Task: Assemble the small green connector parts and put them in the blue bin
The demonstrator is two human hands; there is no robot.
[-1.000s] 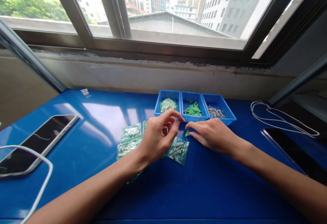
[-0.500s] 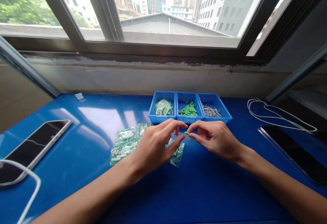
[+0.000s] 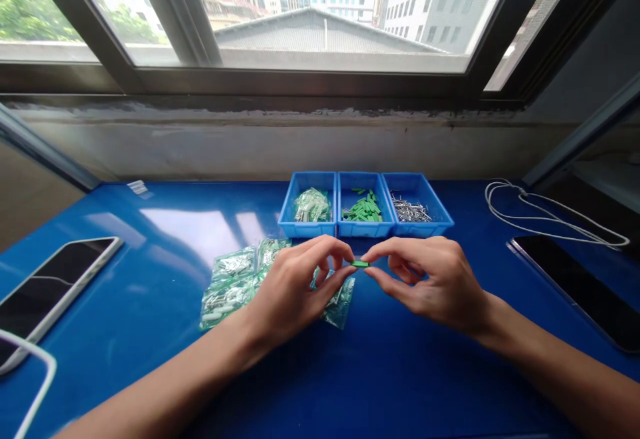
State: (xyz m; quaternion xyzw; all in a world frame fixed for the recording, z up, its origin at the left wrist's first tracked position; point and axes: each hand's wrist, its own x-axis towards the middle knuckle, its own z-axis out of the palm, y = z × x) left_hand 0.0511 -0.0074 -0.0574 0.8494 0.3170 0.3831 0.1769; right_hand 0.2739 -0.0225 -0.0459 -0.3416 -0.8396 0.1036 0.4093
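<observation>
A small green plastic wall plug [image 3: 361, 264] is held level in front of me, pinched at both ends. My left hand [image 3: 305, 279] grips its left end between thumb and forefinger. At the other end, the thumb and forefinger of my right hand [image 3: 433, 279] press on it. Beyond my hands stands a blue bin of green wall plugs [image 3: 365, 209]. To its right is a bin of metal screws [image 3: 410, 210], and to its left a bin with filled clear bags [image 3: 313, 205]. Several green-tinted bags of parts [image 3: 230, 285] lie beside and partly behind my left hand.
On the blue table [image 3: 380, 372], a white-edged phone [image 3: 55, 292] with a white cable lies at left. A dark phone [image 3: 575, 289] and a coiled white cable [image 3: 550, 215] are at right. A wall and window stand behind the bins.
My left thumb and forefinger have closed on the free end of the wall plug, which only my right hand held before. The view has shifted slightly.
</observation>
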